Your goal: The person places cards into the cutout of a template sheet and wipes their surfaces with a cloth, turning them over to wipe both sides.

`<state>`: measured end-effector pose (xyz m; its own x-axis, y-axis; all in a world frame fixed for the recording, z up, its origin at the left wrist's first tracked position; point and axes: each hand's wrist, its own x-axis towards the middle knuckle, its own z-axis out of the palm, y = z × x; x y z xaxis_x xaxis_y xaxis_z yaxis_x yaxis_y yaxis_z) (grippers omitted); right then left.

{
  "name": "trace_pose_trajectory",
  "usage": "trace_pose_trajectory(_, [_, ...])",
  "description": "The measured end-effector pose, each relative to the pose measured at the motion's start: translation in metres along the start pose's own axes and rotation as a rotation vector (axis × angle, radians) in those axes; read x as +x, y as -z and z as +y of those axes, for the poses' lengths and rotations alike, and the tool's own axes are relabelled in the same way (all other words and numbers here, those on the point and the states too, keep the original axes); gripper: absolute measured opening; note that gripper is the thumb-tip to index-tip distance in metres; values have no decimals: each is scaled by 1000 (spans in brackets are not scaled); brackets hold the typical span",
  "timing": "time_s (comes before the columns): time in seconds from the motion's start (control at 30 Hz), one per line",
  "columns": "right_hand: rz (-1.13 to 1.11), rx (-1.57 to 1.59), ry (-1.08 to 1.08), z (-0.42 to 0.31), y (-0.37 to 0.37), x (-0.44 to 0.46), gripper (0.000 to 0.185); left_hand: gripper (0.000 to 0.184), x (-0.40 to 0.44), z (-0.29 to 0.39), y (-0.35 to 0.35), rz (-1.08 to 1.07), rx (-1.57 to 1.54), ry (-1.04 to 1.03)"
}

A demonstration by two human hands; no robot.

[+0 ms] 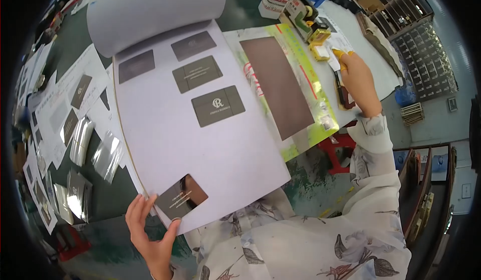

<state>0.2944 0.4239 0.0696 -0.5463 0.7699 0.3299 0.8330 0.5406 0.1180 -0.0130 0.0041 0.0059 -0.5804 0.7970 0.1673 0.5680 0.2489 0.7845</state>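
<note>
My left hand point(149, 231) is at the lower left corner of a large white paper pad point(200, 160). Its fingers and thumb grip a shiny dark card point(181, 198) with small light print at two edges. Higher on the page lie several more dark cards, one with a white logo point(218, 105). My right hand point(358, 81) reaches to the far right, with yellow covers on the fingertips. Its fingertips are closed together beside a small yellow and white object point(319, 51); what they hold, if anything, is hidden. A black-handled tool point(343, 95) lies under that hand.
The pad's top sheet point(158, 12) is curled back. A brown plate point(278, 87) lies on a yellow-green sheet to the right. Behind stand a tape dispenser point(299, 19) and white bottle point(275, 0). Plastic-wrapped cards point(80, 140) and printed papers lie left.
</note>
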Motion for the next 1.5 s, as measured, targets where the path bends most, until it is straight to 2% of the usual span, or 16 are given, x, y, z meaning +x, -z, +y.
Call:
trace_pose_trajectory(0.07, [-100,-49,-107,21,-22,3,23,78,1,1,-1,4,27,5])
trace_pose_trajectory(0.23, [-122,75,-44,58,-79,11,24,74,4,-4,4,-25,10,30])
trace_pose_trajectory(0.27, [-182,-16,-63,70,-84,17,23,72,7,-4,5,-30,55,-36])
trace_pose_trajectory(0.33, [-114,-19,25,45,-57,18,24,71,5,-3,7,-47,52,-15])
trace_pose_trajectory(0.37, [13,17,149,42,-53,13,30,71,7,-5,8,-53,39,-34])
trace_pose_trajectory(0.4, [-75,129,88,-8,-18,4,35,72,8,-6,10,-61,21,-44])
trace_pose_trajectory(0.43, [-42,336,190,-63,13,-13,37,72,8,-7,12,-62,42,-19])
trace_pose_trajectory(0.53, [-39,550,606,-154,18,-76,27,71,9,-8,14,-97,54,-69])
trace_pose_trajectory(0.63, [-210,666,825,-219,25,-104,21,70,11,-5,13,-99,71,-66])
trace_pose_trajectory(0.77, [-213,559,811,-239,19,-111,25,70,11,-9,13,-99,78,-58])
trace_pose_trajectory(0.83, [-70,609,833,-252,15,-109,19,69,10,-11,13,-98,42,-71])
trace_pose_trajectory(0.97, [-111,695,887,-290,20,-110,13,66,10,-10,10,-71,-34,-45])
trace_pose_trajectory(1.1, [-104,667,842,-266,21,-107,13,64,8,-11,11,-80,34,-51])
trace_pose_trajectory(1.17, [-159,429,837,-247,26,-106,14,64,8,-12,10,-65,16,-45])
trace_pose_trajectory(1.33, [-71,667,866,-279,18,-110,12,63,9,-9,12,-83,41,-57])
trace_pose_trajectory(1.5, [-81,585,869,-268,21,-109,11,62,7,-12,10,-69,33,-61])
